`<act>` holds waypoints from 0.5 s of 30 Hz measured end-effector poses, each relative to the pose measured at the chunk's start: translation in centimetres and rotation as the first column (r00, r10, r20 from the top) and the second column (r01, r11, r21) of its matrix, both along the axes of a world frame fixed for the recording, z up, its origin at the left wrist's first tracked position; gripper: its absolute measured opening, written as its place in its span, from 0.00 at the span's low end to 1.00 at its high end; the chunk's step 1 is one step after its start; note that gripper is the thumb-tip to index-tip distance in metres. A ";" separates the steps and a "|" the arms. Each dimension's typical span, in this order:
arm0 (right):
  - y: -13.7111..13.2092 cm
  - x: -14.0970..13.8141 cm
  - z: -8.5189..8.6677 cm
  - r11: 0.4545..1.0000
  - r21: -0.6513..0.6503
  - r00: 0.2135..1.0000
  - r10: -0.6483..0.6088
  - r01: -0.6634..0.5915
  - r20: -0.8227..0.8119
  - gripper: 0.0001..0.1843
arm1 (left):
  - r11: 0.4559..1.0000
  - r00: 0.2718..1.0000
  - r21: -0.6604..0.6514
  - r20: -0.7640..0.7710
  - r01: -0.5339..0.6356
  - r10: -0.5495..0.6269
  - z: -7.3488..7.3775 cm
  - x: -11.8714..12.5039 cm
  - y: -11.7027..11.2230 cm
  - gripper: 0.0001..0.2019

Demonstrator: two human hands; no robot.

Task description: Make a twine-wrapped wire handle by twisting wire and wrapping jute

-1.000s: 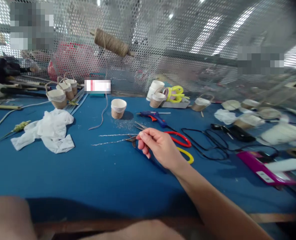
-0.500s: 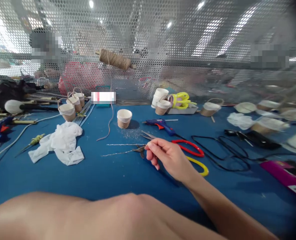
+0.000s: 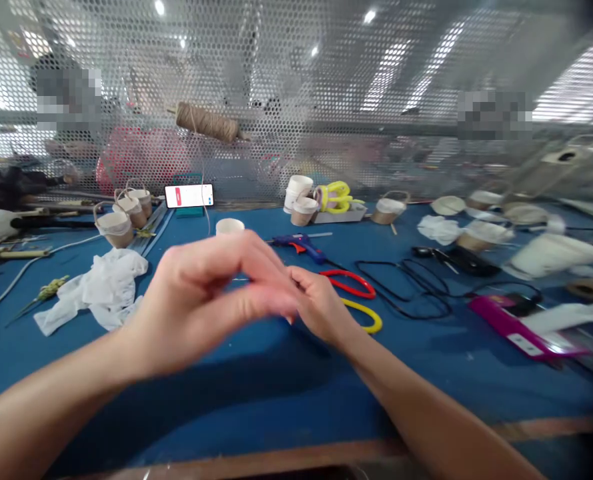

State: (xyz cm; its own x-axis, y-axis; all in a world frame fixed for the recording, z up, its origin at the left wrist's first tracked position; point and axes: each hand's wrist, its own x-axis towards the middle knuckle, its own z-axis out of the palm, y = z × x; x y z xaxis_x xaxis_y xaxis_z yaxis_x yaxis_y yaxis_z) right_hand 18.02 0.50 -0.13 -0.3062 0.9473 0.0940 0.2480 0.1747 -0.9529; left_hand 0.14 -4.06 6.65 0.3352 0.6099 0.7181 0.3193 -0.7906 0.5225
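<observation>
My right hand [image 3: 321, 303] is closed in a pinch on a thin twisted wire. Only a short bit of the wire [image 3: 239, 279] shows, through the gap of my left hand. My left hand [image 3: 216, 290] arches in front of it, fingers bent and thumb brought toward them, the tips blurred where they overlap the right hand. What the left fingertips hold is hidden. Scissors with a red and yellow handle [image 3: 363, 291] lie just beyond my right wrist. Behind my left hand stands a small cup [image 3: 230, 227], its lower part covered.
A blue glue gun [image 3: 301, 245] and black cable [image 3: 426, 287] lie behind the hands. Crumpled white cloth [image 3: 109, 283] and small baskets [image 3: 116, 229] are left; a purple power strip [image 3: 506, 327] is right. A phone [image 3: 189, 196] and twine spool [image 3: 207, 122] are at the back.
My left hand has swung up from the lower edge to my right hand, covering most of the wire and the pliers. The view has turned slightly right.
</observation>
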 end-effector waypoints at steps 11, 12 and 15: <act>-0.6 -0.3 -0.3 0.995 0.091 0.990 0.032 -0.044 0.135 0.15 | 0.952 0.801 0.274 -0.536 -0.133 0.266 -6.7 0.7 4.4 0.06; -0.6 -0.2 -0.4 0.993 0.104 0.988 0.032 -0.048 0.150 0.15 | 0.952 0.805 0.277 -0.530 -0.133 0.266 -6.7 0.7 4.3 0.08; -0.7 -0.1 -0.5 0.982 0.180 0.979 0.027 -0.064 0.203 0.15 | 0.964 0.820 0.222 -0.518 -0.146 0.243 -6.4 0.7 4.2 0.10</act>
